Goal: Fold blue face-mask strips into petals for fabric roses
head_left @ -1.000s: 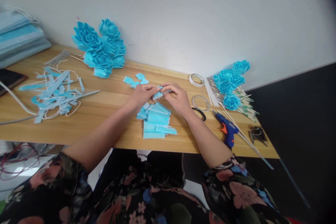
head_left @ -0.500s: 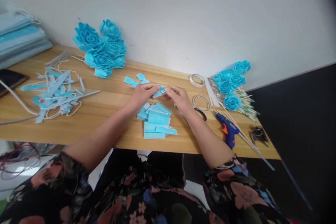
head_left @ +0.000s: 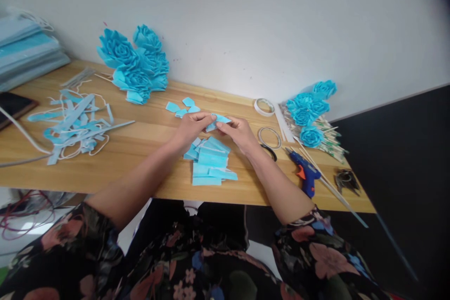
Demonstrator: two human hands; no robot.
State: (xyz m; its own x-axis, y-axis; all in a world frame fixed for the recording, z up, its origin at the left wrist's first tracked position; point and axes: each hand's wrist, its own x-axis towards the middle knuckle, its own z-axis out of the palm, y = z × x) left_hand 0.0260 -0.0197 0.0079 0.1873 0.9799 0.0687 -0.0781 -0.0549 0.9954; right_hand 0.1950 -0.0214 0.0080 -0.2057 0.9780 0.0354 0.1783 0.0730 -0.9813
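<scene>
My left hand point(head_left: 190, 127) and my right hand point(head_left: 237, 131) meet over the middle of the wooden table point(head_left: 140, 168). Both pinch a small light-blue folded piece point(head_left: 218, 121) between their fingertips. Just below the hands lies a pile of cut blue pieces point(head_left: 210, 161). A few small folded blue pieces point(head_left: 183, 106) lie just beyond my left hand.
A bunch of blue fabric roses point(head_left: 132, 63) leans on the wall at back left; more roses on sticks point(head_left: 309, 112) lie at right. Blue strips and cords point(head_left: 73, 122) lie at left. Tape rolls point(head_left: 269, 137), a blue glue gun point(head_left: 305, 173) and a stack of masks point(head_left: 24, 51) are on the table.
My right hand has turned slightly and its fingers have shifted on the blue piece; the piece now sticks out a little more to the right. Otherwise nothing moved.
</scene>
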